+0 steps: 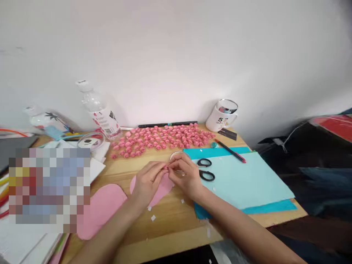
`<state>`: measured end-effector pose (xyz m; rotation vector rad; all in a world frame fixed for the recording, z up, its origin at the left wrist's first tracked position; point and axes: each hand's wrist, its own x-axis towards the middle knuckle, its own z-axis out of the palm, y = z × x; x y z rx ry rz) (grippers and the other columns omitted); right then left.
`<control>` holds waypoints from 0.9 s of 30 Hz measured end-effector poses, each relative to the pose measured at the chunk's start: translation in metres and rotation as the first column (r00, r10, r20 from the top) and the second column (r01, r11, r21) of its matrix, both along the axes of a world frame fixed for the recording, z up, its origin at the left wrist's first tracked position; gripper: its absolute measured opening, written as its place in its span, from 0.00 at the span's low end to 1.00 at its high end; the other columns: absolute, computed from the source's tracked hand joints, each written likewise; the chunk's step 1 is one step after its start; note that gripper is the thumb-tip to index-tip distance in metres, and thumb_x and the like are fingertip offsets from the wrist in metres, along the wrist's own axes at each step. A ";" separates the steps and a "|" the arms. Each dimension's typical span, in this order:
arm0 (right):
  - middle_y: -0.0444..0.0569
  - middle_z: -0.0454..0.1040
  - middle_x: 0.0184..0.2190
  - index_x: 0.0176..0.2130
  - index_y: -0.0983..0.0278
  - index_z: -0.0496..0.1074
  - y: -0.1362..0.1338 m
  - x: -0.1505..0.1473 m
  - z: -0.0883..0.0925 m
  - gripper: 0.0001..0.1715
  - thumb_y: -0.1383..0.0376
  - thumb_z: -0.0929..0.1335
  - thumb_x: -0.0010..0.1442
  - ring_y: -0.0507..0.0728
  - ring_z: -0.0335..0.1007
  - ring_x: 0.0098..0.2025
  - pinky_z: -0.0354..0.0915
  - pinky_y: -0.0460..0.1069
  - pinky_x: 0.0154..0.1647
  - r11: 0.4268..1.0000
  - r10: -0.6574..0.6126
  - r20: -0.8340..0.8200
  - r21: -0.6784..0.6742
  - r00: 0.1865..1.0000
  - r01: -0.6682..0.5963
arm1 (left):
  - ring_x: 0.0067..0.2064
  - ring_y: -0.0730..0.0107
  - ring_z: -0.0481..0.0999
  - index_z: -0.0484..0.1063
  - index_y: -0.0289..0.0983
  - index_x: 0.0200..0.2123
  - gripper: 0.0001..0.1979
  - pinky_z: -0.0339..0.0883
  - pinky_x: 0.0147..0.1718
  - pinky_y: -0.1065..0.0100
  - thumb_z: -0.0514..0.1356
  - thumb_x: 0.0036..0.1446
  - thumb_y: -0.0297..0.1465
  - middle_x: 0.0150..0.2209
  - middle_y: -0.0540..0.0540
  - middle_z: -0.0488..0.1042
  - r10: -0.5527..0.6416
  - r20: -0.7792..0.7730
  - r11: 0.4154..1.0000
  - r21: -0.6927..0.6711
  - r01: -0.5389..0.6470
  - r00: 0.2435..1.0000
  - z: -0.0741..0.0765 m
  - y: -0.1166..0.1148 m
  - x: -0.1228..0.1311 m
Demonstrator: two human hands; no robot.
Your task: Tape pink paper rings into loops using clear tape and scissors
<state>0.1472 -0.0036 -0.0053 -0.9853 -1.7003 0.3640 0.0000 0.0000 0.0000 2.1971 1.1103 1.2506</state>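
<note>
My left hand and my right hand meet over the middle of the table, fingertips pinched together. Between them is a small pink paper piece, mostly covered by the fingers. Below lies a pink paper shape, partly under my left hand. A larger pink paper shape with rounded edges rests left of my left forearm. Behind my right hand is a roll of tape, mostly hidden. Black-handled scissors lie just right of that hand. Many small rolled pink paper roses spread out behind both hands.
Light blue sheets cover the right side, with a red-black pen on top. A white mug and a plastic bottle stand by the wall. Papers pile up at left. White scraps dot the wood.
</note>
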 end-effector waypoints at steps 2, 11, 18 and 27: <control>0.49 0.67 0.31 0.28 0.63 0.66 0.000 -0.001 0.000 0.07 0.75 0.66 0.51 0.54 0.66 0.35 0.67 0.48 0.29 1.000 -0.012 -0.014 -0.014 1.000 0.011 | 0.36 0.69 0.76 0.73 0.36 0.36 0.07 0.71 0.37 0.68 0.56 0.56 0.26 0.34 0.45 0.77 0.029 0.012 0.999 -0.016 -0.029 1.000 0.001 -0.001 0.000; 0.49 0.65 0.31 0.27 0.62 0.66 -0.004 -0.006 0.003 0.06 0.72 0.66 0.51 0.53 0.66 0.34 0.69 0.45 0.24 0.987 -0.040 -0.198 -0.159 0.979 0.008 | 0.36 0.70 0.76 0.71 0.38 0.41 0.11 0.71 0.38 0.68 0.59 0.52 0.28 0.36 0.47 0.77 0.136 0.121 0.963 -0.247 -0.103 0.983 0.004 -0.008 0.008; 0.49 0.65 0.31 0.26 0.62 0.66 -0.006 -0.009 0.004 0.05 0.72 0.66 0.51 0.53 0.65 0.35 0.68 0.46 0.25 0.985 -0.057 -0.211 -0.170 0.976 0.021 | 0.35 0.71 0.75 0.72 0.37 0.36 0.08 0.70 0.37 0.69 0.59 0.50 0.27 0.35 0.47 0.75 0.170 0.270 0.907 -0.420 -0.043 0.948 0.008 -0.010 0.012; 0.48 0.66 0.30 0.27 0.62 0.66 -0.007 -0.011 0.004 0.05 0.72 0.66 0.51 0.54 0.66 0.35 0.68 0.46 0.24 0.992 -0.065 -0.179 -0.116 0.982 0.044 | 0.34 0.72 0.75 0.73 0.37 0.32 0.06 0.70 0.35 0.71 0.62 0.47 0.28 0.30 0.49 0.76 0.235 0.422 0.863 -0.506 0.012 0.876 0.006 -0.010 0.013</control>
